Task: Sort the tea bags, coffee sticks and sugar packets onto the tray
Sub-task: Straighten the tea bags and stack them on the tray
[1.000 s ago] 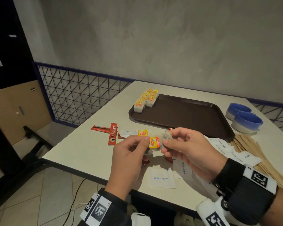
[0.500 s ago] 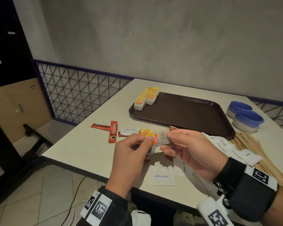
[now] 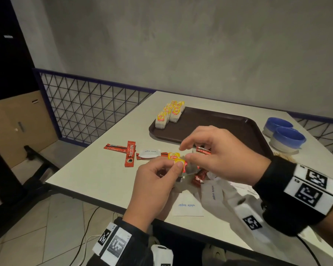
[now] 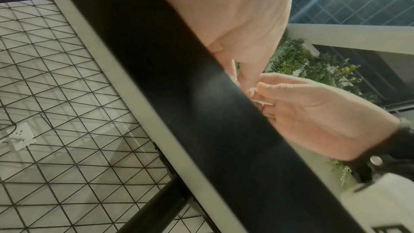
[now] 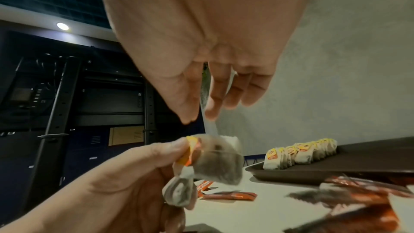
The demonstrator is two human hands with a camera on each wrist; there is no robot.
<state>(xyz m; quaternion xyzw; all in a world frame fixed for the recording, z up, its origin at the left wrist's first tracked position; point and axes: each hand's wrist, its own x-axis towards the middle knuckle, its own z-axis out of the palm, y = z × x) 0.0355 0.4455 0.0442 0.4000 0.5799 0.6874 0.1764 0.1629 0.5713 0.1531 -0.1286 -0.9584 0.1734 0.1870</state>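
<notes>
1. Both hands meet above the table's near edge: left hand [image 3: 154, 187] pinches a tea bag [image 5: 215, 162] by its tag; right hand [image 3: 221, 156] pinches its paper.
2. Ahead, the tray [image 3: 219, 127] holds a tea-bag row [image 3: 169, 112] at its far-left corner.

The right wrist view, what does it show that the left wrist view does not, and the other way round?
Only the right wrist view shows the tea bag with its yellow tag pinched by the left hand, the tea bags in rows on the tray, and coffee sticks. Only the left wrist view shows the table's dark edge, a mesh railing and plants. Both show the right hand and the left hand meeting.
</notes>
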